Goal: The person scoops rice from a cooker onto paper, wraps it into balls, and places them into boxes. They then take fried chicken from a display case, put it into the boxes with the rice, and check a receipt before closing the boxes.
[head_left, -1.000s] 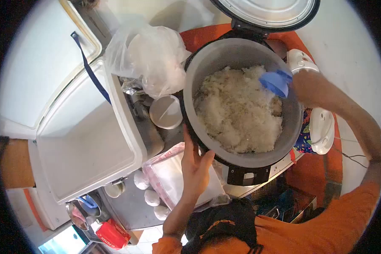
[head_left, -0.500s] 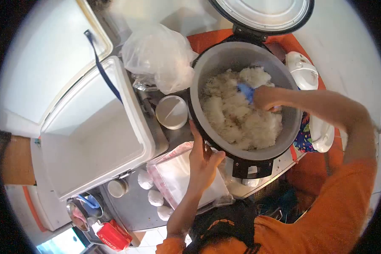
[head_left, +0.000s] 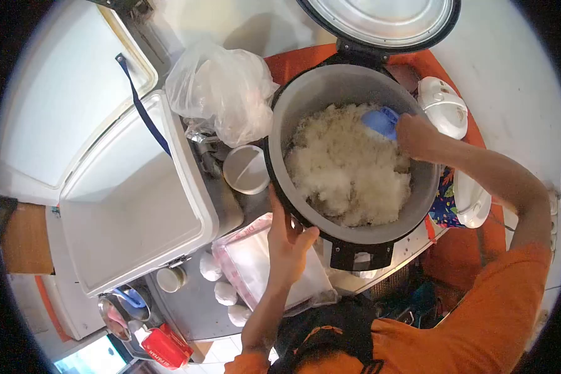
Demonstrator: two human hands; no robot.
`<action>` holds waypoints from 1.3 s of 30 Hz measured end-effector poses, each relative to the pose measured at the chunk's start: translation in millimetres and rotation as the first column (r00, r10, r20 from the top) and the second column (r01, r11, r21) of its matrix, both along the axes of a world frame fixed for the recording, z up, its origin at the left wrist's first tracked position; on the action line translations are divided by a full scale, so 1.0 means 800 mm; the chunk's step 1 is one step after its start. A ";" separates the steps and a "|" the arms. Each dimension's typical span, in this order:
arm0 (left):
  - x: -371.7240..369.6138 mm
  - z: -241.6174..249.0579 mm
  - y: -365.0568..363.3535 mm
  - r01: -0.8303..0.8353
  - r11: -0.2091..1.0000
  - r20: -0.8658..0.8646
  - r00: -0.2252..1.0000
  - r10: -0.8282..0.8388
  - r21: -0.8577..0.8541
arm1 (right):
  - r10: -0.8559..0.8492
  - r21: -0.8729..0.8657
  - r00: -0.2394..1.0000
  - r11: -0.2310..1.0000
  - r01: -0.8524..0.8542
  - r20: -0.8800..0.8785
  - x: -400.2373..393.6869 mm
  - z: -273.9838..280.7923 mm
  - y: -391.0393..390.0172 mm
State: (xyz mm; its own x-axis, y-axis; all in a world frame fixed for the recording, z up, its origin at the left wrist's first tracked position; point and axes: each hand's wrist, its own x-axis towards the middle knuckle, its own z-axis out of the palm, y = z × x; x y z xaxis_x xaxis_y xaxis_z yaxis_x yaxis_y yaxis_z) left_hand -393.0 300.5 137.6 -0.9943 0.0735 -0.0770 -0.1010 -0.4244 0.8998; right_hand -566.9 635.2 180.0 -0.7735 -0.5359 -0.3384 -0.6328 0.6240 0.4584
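Observation:
A large rice cooker [head_left: 293, 215] stands with its lid [head_left: 386, 19] raised, and its grey pot holds a mound of white cooked rice [head_left: 349, 168]. My right hand [head_left: 421, 138] is inside the pot near its right wall, closed round the handle of a blue rice paddle [head_left: 381, 123]. The paddle's blade lies against the upper right of the rice. My left hand [head_left: 287, 246] rests on the cooker's lower left outer side, fingers stretched along it and thumb apart. Beneath that hand lies a stack of white sheets in clear plastic wrap [head_left: 252, 255].
An open white cooler box [head_left: 137, 187] takes up the left side. Between it and the cooker stand a white round tub [head_left: 246, 169] and a clear plastic bag [head_left: 221, 93]. A smaller white appliance [head_left: 442, 107] is at the right. White rolls [head_left: 225, 292] lie beside the cooler.
My right hand has moved right with the paddle, towards the pot's wall, and more of the blue blade shows. The rice looks more level. My left hand stays at the cooker's side.

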 end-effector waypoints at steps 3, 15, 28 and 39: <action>0.007 -0.003 -0.001 0.006 0.999 0.031 0.999 -0.007 0.036 | -0.174 0.207 0.947 0.971 0.119 0.271 -0.024 -0.012 -0.030; 0.007 -0.011 -0.001 0.018 0.998 -0.029 0.999 -0.020 -0.063 | -0.174 0.315 0.859 0.949 0.016 0.481 -0.032 -0.097 -0.051; 0.009 -0.006 -0.014 -0.065 0.996 0.042 0.997 0.068 -0.066 | -0.132 -0.449 0.987 0.879 0.158 0.088 0.059 0.088 -0.131; 0.005 0.012 -0.005 -0.079 0.952 0.067 0.992 0.103 -0.294 | -0.035 -0.468 0.999 0.884 0.017 -0.029 0.007 0.048 -0.102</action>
